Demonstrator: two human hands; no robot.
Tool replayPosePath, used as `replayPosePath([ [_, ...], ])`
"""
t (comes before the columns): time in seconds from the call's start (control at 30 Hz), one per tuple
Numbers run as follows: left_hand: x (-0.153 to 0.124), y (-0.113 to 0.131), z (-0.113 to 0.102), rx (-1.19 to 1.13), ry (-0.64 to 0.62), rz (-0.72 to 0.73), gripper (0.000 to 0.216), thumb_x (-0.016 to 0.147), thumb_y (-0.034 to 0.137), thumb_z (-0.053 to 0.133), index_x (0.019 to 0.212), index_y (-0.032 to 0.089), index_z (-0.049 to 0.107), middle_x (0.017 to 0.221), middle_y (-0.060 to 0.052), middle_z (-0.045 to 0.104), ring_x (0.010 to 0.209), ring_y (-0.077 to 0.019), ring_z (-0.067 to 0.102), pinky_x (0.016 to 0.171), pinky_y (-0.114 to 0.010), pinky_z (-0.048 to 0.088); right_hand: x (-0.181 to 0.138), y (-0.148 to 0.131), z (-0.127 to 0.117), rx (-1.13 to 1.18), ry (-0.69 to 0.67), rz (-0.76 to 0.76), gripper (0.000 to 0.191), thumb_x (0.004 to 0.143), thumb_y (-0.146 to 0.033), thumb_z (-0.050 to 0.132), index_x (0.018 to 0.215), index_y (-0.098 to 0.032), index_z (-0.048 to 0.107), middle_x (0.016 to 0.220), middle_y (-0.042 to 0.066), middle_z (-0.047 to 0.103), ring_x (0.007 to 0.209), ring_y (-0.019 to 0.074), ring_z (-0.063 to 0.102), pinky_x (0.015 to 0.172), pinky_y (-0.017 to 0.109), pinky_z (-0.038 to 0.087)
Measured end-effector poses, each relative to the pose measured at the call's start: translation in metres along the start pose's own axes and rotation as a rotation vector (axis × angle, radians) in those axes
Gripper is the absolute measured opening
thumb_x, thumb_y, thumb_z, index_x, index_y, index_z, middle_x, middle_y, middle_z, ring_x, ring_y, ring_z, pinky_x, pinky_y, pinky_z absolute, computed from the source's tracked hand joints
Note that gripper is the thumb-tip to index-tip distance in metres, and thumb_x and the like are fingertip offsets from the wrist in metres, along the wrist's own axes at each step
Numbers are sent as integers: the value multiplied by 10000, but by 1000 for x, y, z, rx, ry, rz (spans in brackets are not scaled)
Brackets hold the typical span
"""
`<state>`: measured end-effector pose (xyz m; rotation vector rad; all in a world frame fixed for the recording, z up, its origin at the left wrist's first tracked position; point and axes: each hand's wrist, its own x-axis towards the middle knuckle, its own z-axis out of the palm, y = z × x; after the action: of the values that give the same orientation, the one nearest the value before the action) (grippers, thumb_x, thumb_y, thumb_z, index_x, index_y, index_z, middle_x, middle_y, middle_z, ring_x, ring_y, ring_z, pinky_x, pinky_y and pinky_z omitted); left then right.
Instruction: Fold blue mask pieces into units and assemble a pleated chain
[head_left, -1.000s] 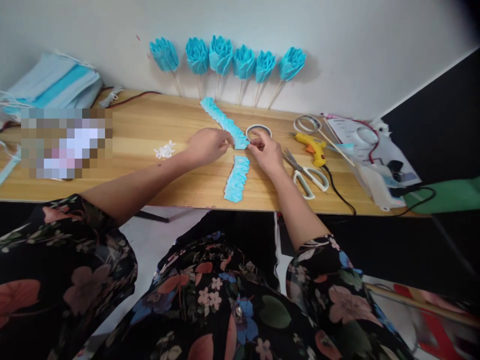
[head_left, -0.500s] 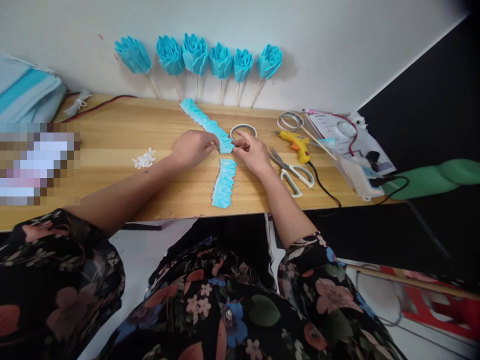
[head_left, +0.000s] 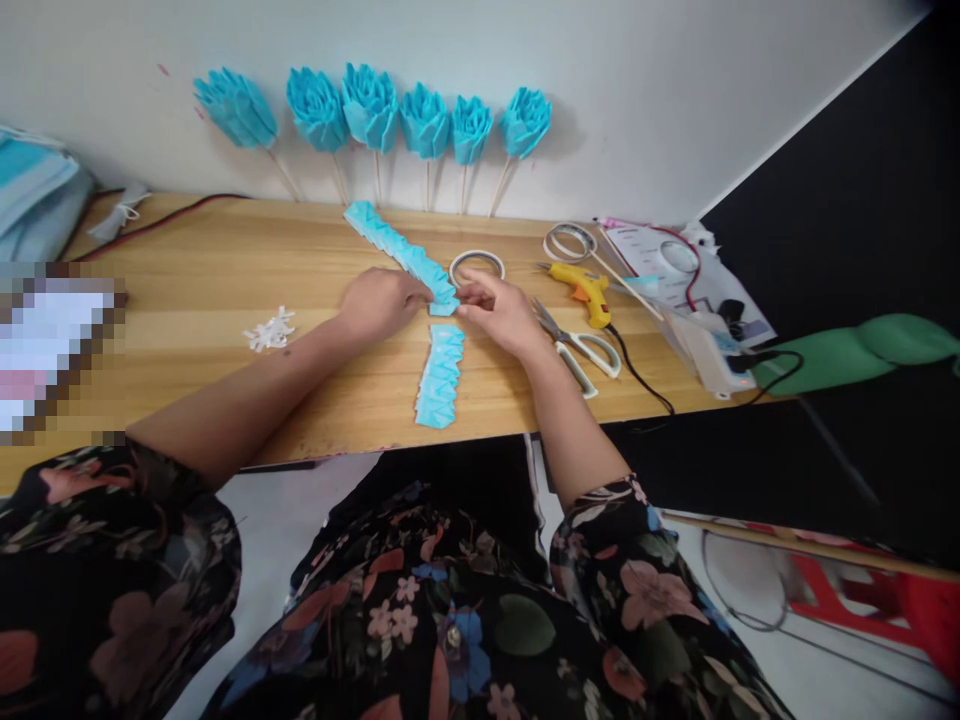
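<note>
A long strip of folded blue paper petals [head_left: 401, 255] lies slantwise on the wooden table, its near end between my two hands. My left hand [head_left: 382, 303] has its fingers closed at the left side of that end. From the other side, my right hand [head_left: 499, 308] pinches at the strip's right edge with thumb and fingers. Just below lies a shorter strip of blue petals [head_left: 439, 377], apart from the long one and untouched. Behind my right hand is a roll of tape [head_left: 478, 257], partly covered by the fingers.
Several blue paper flowers [head_left: 371, 105] on sticks lean against the wall. To the right are scissors [head_left: 577, 345], a yellow glue gun [head_left: 581, 288] with its cord, another tape roll [head_left: 570, 241] and a white power strip [head_left: 716, 360]. White paper scraps [head_left: 268, 329] lie at left.
The whole view has shifted slightly, so the table's things appear a little further left. Both hands stay at the near end of the long strip.
</note>
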<state>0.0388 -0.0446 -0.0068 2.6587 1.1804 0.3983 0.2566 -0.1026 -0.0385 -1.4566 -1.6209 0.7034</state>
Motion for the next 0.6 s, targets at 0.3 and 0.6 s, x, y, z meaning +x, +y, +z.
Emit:
replayPosePath([
  [0.3,-4,-10,8,-106,75,52,422,907,156,455,1108,226,819,1203,-54,788,1127,-283,737,973,-393,554,-1,7,-27,51,400,-1,327,928,-435,595,1155,-226,707,1115,74,789,1057,234,733,959,412,586],
  [0.6,-9,-20,12,-199,143,-23,377,873,214,487,1065,260,808,945,-21,821,740,-183,711,677,-262,511,2,-19,-28,-716,2,-52,222,907,-205,649,1100,-198,759,1191,119,763,1120,318,660,1040,488,473],
])
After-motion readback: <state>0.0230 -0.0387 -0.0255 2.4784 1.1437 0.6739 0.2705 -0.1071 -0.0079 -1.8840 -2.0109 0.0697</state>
